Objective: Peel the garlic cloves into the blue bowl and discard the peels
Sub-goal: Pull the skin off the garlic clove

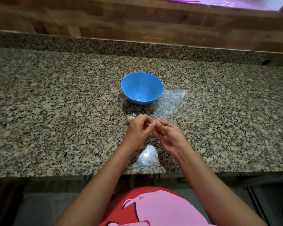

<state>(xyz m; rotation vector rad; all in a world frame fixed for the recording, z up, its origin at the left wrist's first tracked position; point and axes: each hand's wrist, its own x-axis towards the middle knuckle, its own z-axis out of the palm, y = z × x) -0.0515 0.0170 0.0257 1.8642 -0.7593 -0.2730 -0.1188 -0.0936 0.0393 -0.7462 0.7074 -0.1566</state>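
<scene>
The blue bowl stands upright on the granite counter, with only a tiny pale speck inside. In front of it, my left hand and my right hand meet fingertip to fingertip and pinch a small garlic clove between them; most of the clove is hidden by the fingers. A few unpeeled garlic cloves lie on the counter just left of my left hand's knuckles.
A raised granite ledge and a wood-pattern wall run along the back. The counter's front edge is close to my body. A bright glare patch sits on the counter between my wrists.
</scene>
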